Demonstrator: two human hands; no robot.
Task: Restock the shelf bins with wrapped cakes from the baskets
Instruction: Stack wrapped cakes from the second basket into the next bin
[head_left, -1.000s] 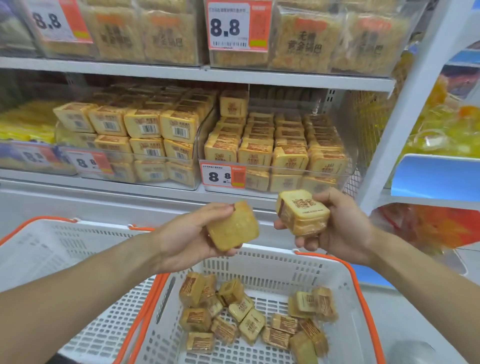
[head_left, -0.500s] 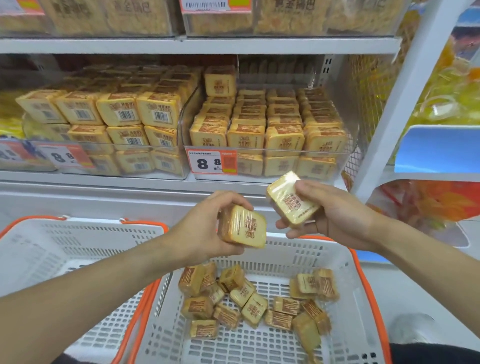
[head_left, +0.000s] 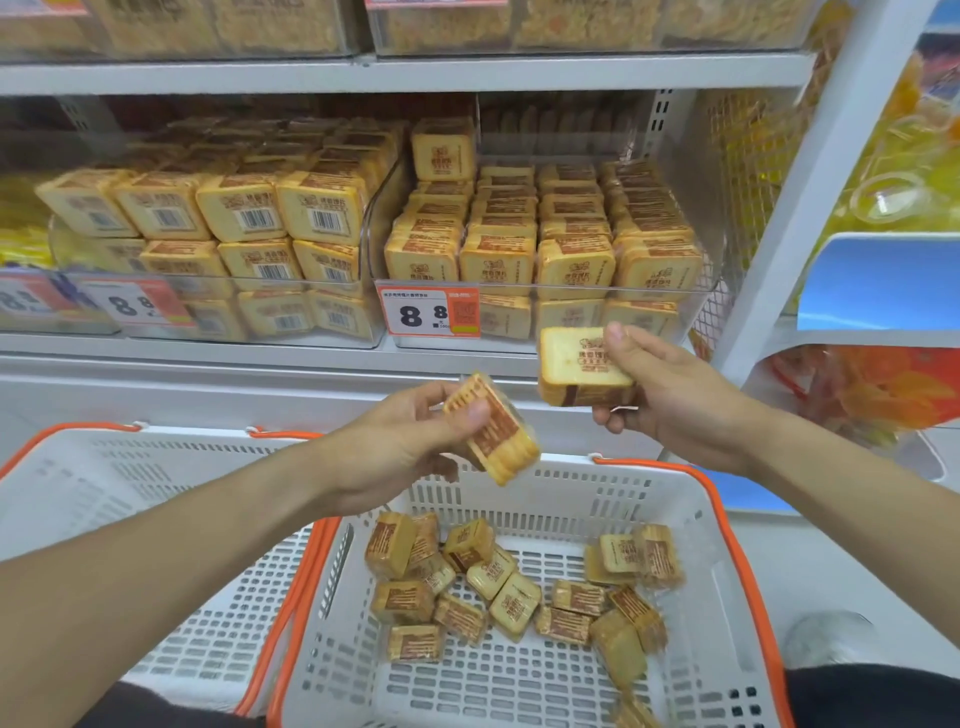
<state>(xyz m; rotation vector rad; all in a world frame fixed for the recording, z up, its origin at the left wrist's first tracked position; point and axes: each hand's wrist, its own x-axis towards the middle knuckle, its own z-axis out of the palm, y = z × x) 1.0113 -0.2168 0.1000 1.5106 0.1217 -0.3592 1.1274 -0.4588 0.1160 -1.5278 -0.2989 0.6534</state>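
- Head view: loose wrapped cakes (head_left: 498, 587) are seen nearest, lying in the right basket (head_left: 727, 561).
- Above it, a tilted cake (head_left: 493, 428) is pinched by the left hand (head_left: 400, 441), thumb on top.
- Another cake (head_left: 579, 366) is gripped by the right hand (head_left: 670, 384), fingers curled under.
- Farthest, the shelf bin (head_left: 545, 291) is filled with stacked cakes.

I've got one cam, head-worn, wide-angle, facing fwd and down: close over the basket (head_left: 717, 525), with the shelf (head_left: 395, 73) straight ahead, nr eye level. No 2nd view to overlap.
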